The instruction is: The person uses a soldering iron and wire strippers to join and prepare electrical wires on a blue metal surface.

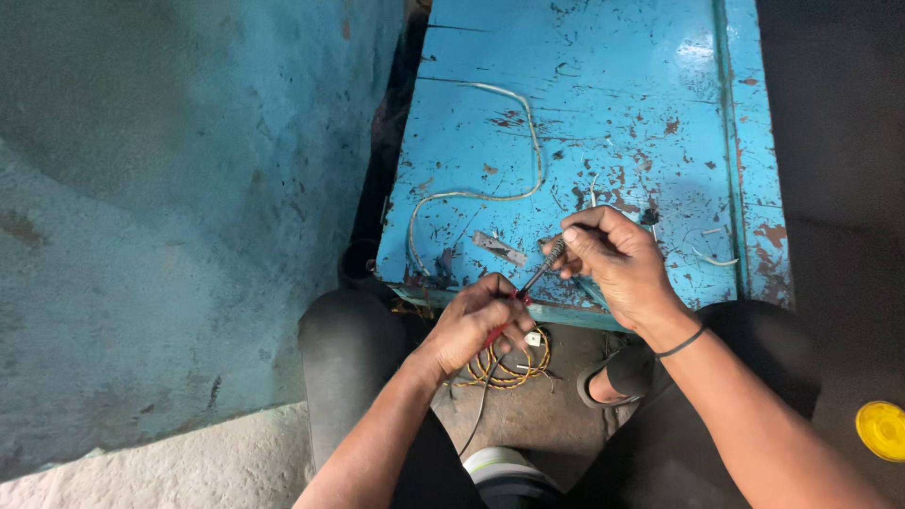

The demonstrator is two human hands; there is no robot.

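My left hand [481, 320] is closed around the red handle of a thin tool [533, 281], likely a soldering iron, whose dark cord runs down between my knees. The tool's tip points up and right toward my right hand [617, 259]. My right hand pinches a small grey part [556, 250] between thumb and fingers, just above the near edge of a worn blue metal surface [603, 113]. A coil of yellow and dark wire [504, 366] with a small white connector hangs just below my left hand.
A long white wire [490, 151] loops across the blue surface, with a small grey metal piece [500, 248] near it. A blue painted wall [179, 207] stands at left. A yellow round lid [881, 429] lies at right. A sandalled foot [603, 382] rests on the floor.
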